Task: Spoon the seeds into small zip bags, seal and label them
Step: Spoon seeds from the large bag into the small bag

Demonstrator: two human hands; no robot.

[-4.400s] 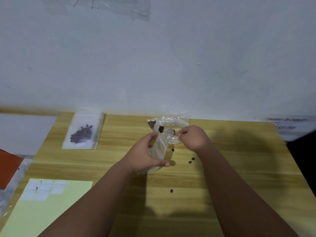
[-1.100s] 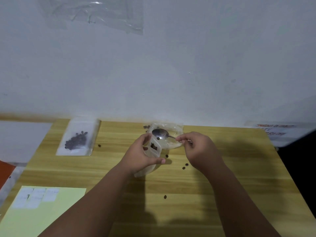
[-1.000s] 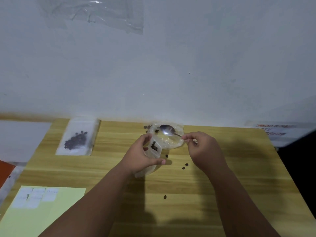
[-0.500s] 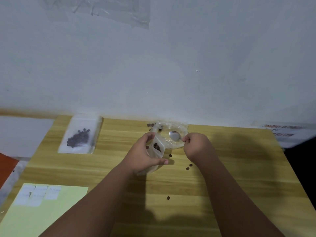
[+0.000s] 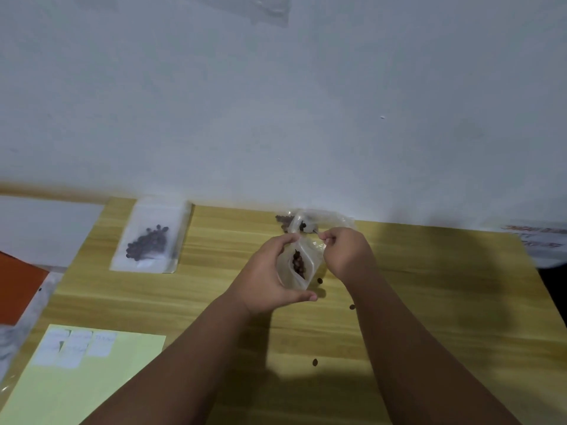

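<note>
My left hand point(image 5: 267, 277) grips a small clear zip bag point(image 5: 297, 271) held upright with its mouth open; dark seeds point(image 5: 298, 263) lie inside it. My right hand point(image 5: 345, 253) is curled just right of the bag's mouth and pinches a spoon's thin handle; the spoon bowl is hidden. Behind both hands lies a crumpled clear plastic bag point(image 5: 325, 219) with more dark seeds point(image 5: 283, 219) near the wall. A filled zip bag point(image 5: 152, 239) of seeds lies flat at the table's back left.
Several loose seeds point(image 5: 315, 361) are scattered on the wooden table point(image 5: 429, 302). A pale green sheet point(image 5: 76, 378) with white labels point(image 5: 73, 348) lies at the front left. An orange object point(image 5: 18, 286) sits beyond the table's left edge. The white wall stands close behind.
The spoon bowl, earlier visible over the crumpled bag, is now out of sight. My right hand has moved closer to the small bag's mouth, and more seeds show inside it.
</note>
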